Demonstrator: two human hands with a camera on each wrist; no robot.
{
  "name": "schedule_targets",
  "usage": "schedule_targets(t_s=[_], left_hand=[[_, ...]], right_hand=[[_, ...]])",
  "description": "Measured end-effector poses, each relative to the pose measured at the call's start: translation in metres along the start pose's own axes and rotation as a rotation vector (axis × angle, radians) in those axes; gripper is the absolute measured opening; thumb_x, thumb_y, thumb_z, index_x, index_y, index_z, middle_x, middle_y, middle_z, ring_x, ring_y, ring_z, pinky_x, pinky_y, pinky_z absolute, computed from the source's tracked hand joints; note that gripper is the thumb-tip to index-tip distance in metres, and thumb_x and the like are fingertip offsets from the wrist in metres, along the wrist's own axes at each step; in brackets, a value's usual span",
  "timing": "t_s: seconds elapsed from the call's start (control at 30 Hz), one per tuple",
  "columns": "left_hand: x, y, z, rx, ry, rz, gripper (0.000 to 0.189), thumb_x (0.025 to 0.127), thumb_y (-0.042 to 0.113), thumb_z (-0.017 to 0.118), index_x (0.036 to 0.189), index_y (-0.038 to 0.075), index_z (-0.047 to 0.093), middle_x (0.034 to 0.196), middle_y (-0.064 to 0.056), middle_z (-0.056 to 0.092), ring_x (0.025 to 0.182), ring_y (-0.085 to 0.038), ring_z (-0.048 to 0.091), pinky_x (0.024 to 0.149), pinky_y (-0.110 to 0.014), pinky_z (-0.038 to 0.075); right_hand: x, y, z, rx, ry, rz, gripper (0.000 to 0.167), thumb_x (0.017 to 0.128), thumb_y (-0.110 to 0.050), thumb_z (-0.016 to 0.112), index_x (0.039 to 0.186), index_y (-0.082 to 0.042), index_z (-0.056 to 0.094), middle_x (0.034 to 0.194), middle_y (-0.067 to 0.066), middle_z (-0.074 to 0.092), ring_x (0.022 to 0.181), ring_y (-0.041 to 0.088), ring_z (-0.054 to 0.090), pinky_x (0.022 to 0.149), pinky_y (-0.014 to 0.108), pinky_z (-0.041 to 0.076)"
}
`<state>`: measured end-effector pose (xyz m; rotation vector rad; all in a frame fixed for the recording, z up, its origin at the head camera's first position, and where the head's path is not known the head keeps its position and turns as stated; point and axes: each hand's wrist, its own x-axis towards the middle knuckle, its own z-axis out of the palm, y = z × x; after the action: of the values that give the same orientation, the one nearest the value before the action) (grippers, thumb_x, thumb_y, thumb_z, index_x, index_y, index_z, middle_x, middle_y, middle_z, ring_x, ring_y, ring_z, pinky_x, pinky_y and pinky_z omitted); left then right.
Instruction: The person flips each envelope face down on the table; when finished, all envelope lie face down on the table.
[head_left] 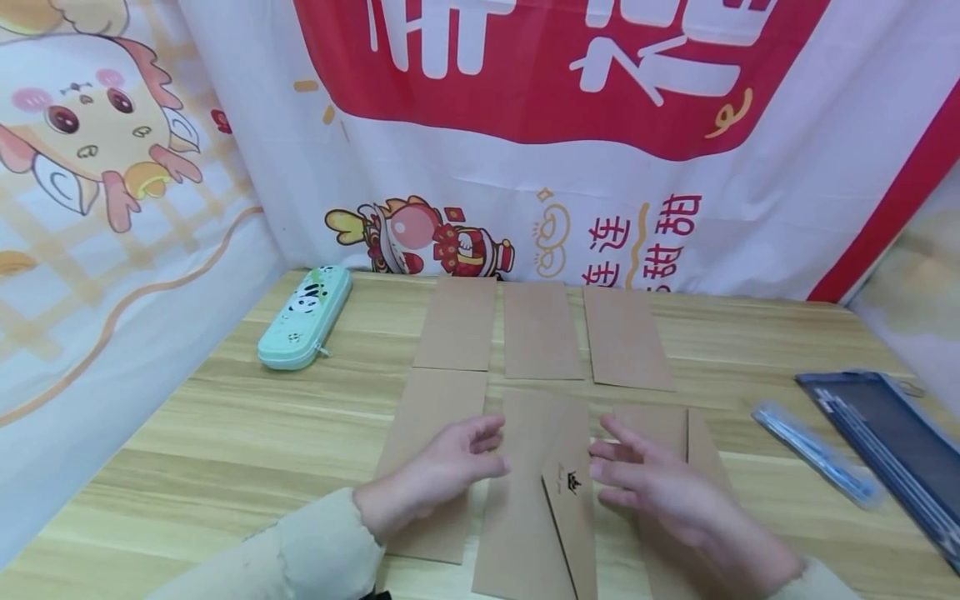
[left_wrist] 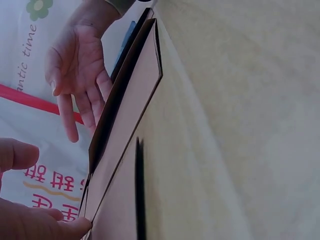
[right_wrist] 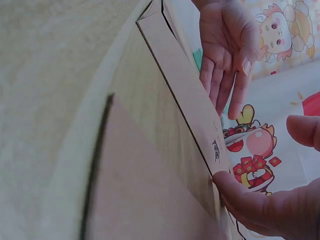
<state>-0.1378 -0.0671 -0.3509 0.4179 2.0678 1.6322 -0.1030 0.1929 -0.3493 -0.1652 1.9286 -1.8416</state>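
Note:
In the head view a brown kraft paper envelope point(head_left: 517, 492) lies in the middle of the front row. Its pointed flap is folded over and carries a small black crown print point(head_left: 573, 482). My left hand point(head_left: 442, 467) is at its left side, above another brown envelope point(head_left: 427, 533). At the opposite side my right hand point(head_left: 667, 492) has its fingers spread beside the crown, over a third envelope point(head_left: 660, 421). Both hands hold nothing, palms facing each other. In the right wrist view, a right fingertip point(right_wrist: 220, 180) is right at the envelope's edge.
Three more brown envelopes point(head_left: 455, 325) form a back row near the printed curtain point(head_left: 480, 167). A mint panda pencil case point(head_left: 307, 321) lies at the left. Toward the right are a pack of pens point(head_left: 817, 454) and a dark blue mesh pouch point(head_left: 892, 450).

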Motion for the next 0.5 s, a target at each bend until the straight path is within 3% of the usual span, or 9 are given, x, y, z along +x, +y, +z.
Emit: schedule_targets(t_s=[0.23, 0.5], left_hand=[[0.0058, 0.0017, 0.0003, -0.08, 0.048, -0.029, 0.06, 0.084, 0.004, 0.057, 0.136, -0.011, 0.031, 0.139, -0.029, 0.037, 0.129, -0.04, 0.035, 0.108, -0.049, 0.03], [0.0099, 0.0032, 0.0062, -0.164, 0.115, 0.016, 0.054, 0.084, -0.001, 0.053, 0.133, -0.014, 0.034, 0.136, -0.031, 0.038, 0.128, -0.041, 0.037, 0.107, -0.045, 0.033]], right_hand=[[0.0058, 0.0033, -0.0035, 0.047, -0.022, -0.024, 0.085, 0.091, -0.015, 0.056, 0.146, -0.001, -0.006, 0.146, 0.035, 0.009, 0.133, 0.045, 0.022, 0.1, 0.039, 0.042], [0.0081, 0.0047, -0.008, 0.057, -0.035, -0.032, 0.085, 0.089, -0.01, 0.056, 0.147, -0.001, -0.005, 0.146, 0.035, 0.007, 0.133, 0.046, 0.021, 0.102, 0.038, 0.041]])
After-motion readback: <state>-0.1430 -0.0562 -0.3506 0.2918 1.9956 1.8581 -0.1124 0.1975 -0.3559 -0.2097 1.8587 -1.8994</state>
